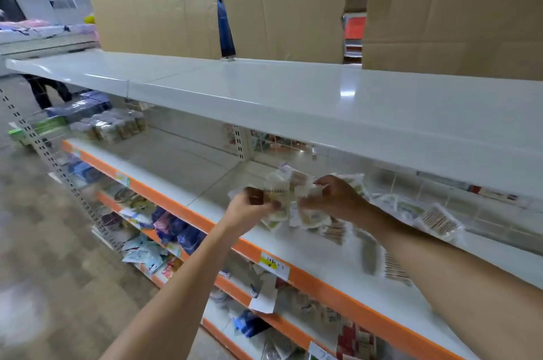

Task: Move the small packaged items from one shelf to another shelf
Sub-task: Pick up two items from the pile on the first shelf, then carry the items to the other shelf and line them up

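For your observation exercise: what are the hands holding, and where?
Both the left hand and right hand grip a bunch of small packets, pinched along their edges above the orange-edged shelf.

Orange-edged shelf [308, 274] w/ small pkts [437, 220] (loose)

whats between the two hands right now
In the head view, a bunch of small clear packets fills the gap between the left hand and right hand; both hands grip it above the orange-edged shelf.
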Tool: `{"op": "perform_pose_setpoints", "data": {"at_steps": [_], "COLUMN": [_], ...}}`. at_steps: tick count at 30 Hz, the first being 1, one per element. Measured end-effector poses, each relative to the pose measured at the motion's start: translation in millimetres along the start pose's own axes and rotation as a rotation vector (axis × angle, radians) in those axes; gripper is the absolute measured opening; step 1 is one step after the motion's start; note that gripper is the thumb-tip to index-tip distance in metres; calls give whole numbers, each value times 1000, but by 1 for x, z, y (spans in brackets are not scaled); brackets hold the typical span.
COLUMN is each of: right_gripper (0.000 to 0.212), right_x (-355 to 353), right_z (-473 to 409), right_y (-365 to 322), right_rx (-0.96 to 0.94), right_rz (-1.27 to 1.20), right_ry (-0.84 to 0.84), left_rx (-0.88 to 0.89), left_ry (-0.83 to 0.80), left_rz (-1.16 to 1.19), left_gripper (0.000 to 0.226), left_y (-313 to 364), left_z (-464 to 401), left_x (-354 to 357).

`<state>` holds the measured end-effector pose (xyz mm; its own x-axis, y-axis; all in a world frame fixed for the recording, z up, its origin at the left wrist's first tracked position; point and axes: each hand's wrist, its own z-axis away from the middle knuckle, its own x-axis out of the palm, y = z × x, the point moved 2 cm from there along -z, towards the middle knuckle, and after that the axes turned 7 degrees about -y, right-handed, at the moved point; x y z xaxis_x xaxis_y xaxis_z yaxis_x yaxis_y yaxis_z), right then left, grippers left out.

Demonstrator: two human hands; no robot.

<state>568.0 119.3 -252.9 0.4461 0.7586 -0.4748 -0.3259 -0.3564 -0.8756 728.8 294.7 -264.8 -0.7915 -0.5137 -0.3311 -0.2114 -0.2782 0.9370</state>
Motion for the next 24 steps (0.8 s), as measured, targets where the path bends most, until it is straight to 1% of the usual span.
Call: {"op": "perform_pose_setpoints", "data": {"at_steps": [3,5,7,9,13,15,18,21,24], "right_gripper": [38,33,28,31,54,60,54,54,46], "right_x": [23,40,56,71,102,118,143,168,193], "right_z": [-16,-27,-36,-47,-65,-73,-86,-102,-119], "right_y": [-17,-28,-38,-43,-55,-63,-79,-92,-102], "right_rx": [-68,-91,-84,-73,-55,-51,-71,-72,-96], "right_rz": [21,74,111,98,78,73,114,108,90], "right_ry": [-38,-88,-103,-107,-134,-123,-110,-106,-148], "left_rx": [-22,-34,-39,-51,-81,-98,-111,-117,-114], "left_ry": [60,88,125,141,177,187,207,236,278], "left_rz": [-47,-49,-38,-29,4,4,24,32,40], "left_gripper": [44,46,46,45,41,41,43,44,40], "left_y": [-7,-13,-21,-30,-46,-53,-64,-72,-83], "left_z": [1,1,3,5,4,6,8,12,19], "left_x": [-28,-45,-61,-77,-109,-126,-154,-182,-208]}}
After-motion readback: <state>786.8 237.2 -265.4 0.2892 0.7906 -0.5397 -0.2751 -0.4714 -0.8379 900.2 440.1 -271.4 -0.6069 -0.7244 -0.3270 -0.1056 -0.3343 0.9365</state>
